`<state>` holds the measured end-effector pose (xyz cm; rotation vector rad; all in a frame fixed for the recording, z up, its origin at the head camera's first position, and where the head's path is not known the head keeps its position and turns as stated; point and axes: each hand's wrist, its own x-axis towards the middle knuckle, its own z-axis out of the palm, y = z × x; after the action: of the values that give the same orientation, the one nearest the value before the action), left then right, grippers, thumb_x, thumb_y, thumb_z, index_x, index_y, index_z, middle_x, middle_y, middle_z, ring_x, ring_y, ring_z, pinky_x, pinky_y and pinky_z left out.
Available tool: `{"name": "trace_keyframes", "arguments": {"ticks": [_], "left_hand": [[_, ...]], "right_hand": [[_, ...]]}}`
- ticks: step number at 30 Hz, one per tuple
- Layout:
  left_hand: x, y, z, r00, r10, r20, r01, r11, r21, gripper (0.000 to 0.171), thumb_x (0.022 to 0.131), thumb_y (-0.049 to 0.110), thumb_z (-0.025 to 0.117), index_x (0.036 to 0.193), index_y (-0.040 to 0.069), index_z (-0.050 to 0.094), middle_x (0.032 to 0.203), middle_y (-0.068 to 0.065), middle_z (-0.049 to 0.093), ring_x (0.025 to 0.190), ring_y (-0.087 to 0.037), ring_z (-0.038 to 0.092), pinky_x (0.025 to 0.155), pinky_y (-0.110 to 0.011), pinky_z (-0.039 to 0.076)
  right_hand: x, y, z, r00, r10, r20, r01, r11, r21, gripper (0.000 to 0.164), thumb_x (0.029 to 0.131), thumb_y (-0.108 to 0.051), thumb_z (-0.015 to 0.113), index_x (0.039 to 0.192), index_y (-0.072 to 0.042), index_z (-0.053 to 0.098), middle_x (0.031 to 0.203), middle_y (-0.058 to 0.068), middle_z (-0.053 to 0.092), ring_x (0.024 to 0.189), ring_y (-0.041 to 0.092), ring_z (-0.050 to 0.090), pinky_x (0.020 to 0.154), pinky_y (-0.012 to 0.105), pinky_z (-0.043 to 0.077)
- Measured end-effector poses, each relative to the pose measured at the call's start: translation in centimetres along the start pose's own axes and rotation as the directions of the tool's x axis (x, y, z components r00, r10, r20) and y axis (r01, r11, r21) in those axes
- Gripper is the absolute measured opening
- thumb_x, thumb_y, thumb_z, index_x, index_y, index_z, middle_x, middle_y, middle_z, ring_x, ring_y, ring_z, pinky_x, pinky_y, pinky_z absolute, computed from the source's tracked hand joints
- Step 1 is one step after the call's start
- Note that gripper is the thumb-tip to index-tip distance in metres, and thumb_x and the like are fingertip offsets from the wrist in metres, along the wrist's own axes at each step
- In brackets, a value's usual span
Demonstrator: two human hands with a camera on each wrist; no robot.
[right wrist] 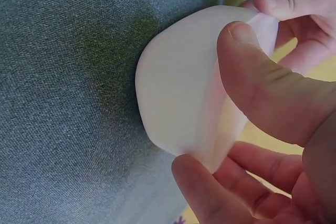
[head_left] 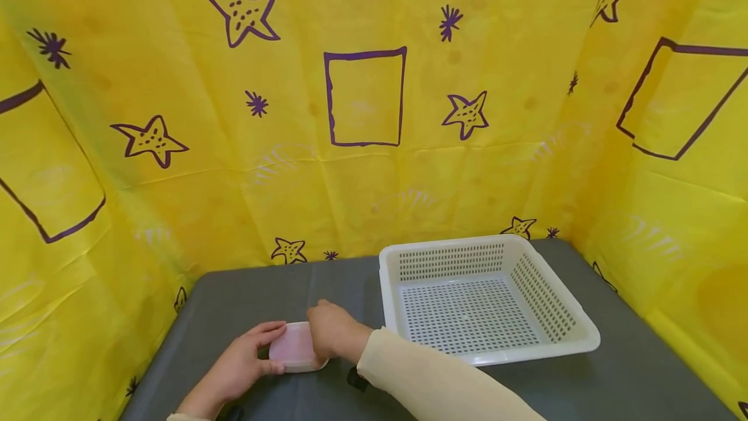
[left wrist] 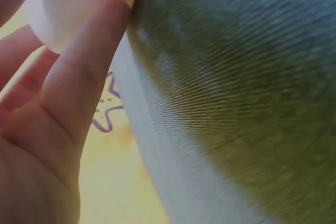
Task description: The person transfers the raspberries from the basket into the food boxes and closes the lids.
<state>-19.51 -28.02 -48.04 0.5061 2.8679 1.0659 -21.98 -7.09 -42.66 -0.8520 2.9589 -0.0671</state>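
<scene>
A small white container (head_left: 291, 345) with rounded corners and a pinkish top sits on the grey table, left of the basket. My left hand (head_left: 236, 364) holds its left end, thumb on the near side and fingers on the far side. At the right end, my right hand (head_left: 334, 331) grips it and hides that part in the head view. The right wrist view shows the container's white wall (right wrist: 176, 80), with the right thumb (right wrist: 244, 56) over its rim and the fingers below. In the left wrist view the left thumb (left wrist: 86, 61) presses the white side.
A white perforated plastic basket (head_left: 487, 360) stands on the right of the grey table (head_left: 251, 291), close to my right forearm. Yellow cloth (head_left: 362, 200) with purple stars and outlined shapes hangs behind the table and along both sides.
</scene>
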Motion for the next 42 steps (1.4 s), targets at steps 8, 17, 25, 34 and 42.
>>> {"name": "trace_keyframes", "arguments": {"ticks": [8, 17, 25, 34, 42], "left_hand": [[-0.1, 0.1, -0.2, 0.983, 0.175, 0.051, -0.181, 0.971, 0.154, 0.066, 0.081, 0.032, 0.08, 0.133, -0.003, 0.061, 0.139, -0.013, 0.053, 0.121, -0.034, 0.054, 0.095, -0.048, 0.047], [-1.5, 0.4, 0.7, 0.944, 0.324, 0.058, -0.32, 0.859, 0.4, 0.051, 0.09, 0.017, 0.074, 0.131, -0.009, 0.06, 0.141, -0.025, 0.05, 0.112, -0.035, 0.061, 0.089, -0.049, 0.051], [-2.0, 1.1, 1.8, 0.979, 0.204, 0.025, -0.192, 0.864, 0.466, 0.048, 0.093, 0.014, 0.071, 0.134, -0.008, 0.058, 0.146, -0.026, 0.045, 0.106, -0.035, 0.065, 0.082, -0.045, 0.055], [-1.6, 1.5, 2.2, 0.994, 0.105, 0.018, -0.102, 0.887, 0.451, 0.051, 0.095, 0.01, 0.068, 0.137, -0.013, 0.051, 0.151, -0.03, 0.035, 0.106, -0.037, 0.064, 0.08, -0.045, 0.055], [-1.1, 3.5, 1.3, 0.99, -0.08, 0.113, 0.035, 0.935, 0.354, 0.081, 0.088, 0.039, 0.075, 0.141, -0.014, 0.045, 0.151, -0.037, 0.029, 0.133, -0.054, 0.036, 0.101, -0.065, 0.034]], "right_hand": [[0.0, 0.1, 0.0, 0.999, 0.03, 0.011, -0.03, 0.999, 0.03, 0.062, 0.052, -0.041, 0.099, 0.098, -0.014, 0.068, 0.081, -0.005, 0.055, 0.078, 0.012, 0.05, 0.072, 0.021, 0.048], [-1.1, -1.0, 0.6, 0.991, -0.13, -0.004, 0.127, 0.974, -0.187, 0.024, 0.076, -0.036, 0.085, 0.085, -0.019, 0.07, 0.077, -0.009, 0.062, 0.073, 0.008, 0.055, 0.07, 0.02, 0.05], [-3.0, -2.9, 2.9, 0.987, -0.015, -0.161, -0.016, 0.982, -0.189, 0.019, 0.095, -0.024, 0.065, 0.102, -0.011, 0.078, 0.114, 0.011, 0.07, 0.097, 0.021, 0.068, 0.068, 0.032, 0.058], [-4.2, -3.0, 5.5, 0.984, -0.092, -0.151, 0.029, 0.928, -0.373, 0.046, 0.105, -0.031, 0.044, 0.141, -0.005, 0.056, 0.144, 0.021, 0.048, 0.129, 0.035, 0.049, 0.07, 0.027, 0.057], [-4.8, -1.8, 1.7, 0.999, -0.04, 0.035, 0.043, 0.994, -0.096, 0.075, 0.091, -0.052, 0.065, 0.148, -0.007, 0.047, 0.154, 0.013, 0.037, 0.139, 0.026, 0.037, 0.1, 0.031, 0.044]]}}
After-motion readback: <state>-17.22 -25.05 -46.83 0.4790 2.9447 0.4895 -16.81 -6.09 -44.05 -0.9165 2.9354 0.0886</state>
